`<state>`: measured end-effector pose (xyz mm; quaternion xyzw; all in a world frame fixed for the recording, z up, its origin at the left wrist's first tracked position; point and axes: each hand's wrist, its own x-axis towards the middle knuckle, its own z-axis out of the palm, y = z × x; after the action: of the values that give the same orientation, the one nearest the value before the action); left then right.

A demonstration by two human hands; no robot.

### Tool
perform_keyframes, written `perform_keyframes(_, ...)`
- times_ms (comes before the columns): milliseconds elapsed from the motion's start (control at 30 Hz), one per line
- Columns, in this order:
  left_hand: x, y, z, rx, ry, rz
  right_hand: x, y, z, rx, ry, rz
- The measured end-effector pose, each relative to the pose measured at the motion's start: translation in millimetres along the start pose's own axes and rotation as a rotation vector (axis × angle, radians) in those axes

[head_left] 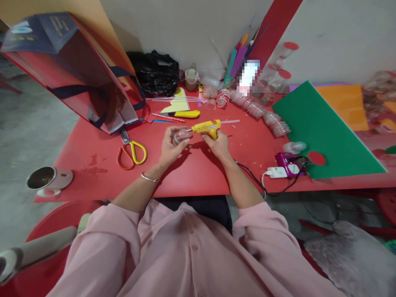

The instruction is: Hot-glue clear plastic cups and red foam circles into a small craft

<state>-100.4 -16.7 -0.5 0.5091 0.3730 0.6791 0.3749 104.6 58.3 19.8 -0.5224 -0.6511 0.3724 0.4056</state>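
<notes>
My left hand (172,144) holds a small clear plastic cup (182,136) above the red table, its fingers wrapped around the side. In my right hand (217,145) is a yellow hot glue gun (206,128), gripped by the handle. The metal nozzle points left and reaches the cup's edge; whether it touches cannot be made out. A clear glue stick (230,121) pokes out of the gun's back end. Left of my hands lie scissors (133,152) with one red and one yellow handle. Just behind the gun rests a yellow box cutter (185,114).
Nested clear plastic cups (255,108) line the back. A green board (328,136) covers the right side, near a purple power socket (289,166) with cords. A mug (51,178) stands at the left edge, below a tall paper bag (77,78). A black plastic bag (154,74) sits behind.
</notes>
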Motion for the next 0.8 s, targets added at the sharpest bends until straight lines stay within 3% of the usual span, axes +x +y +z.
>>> perform_keyframes(267, 0.5, -0.6, -1.8, 0.067, 0.018, -0.065, -0.3, 0.7, 0.0, 0.0, -0.003, -0.003)
perform_keyframes(500, 3.4, 4.6, -4.0, 0.288, 0.081, 0.021, 0.5, 2.9, 0.1, -0.011, -0.002, 0.002)
perform_keyframes(800, -0.5, 1.6, 1.1, 0.086, 0.035, -0.1, 0.9, 3.1, 1.0, 0.022, -0.005, 0.013)
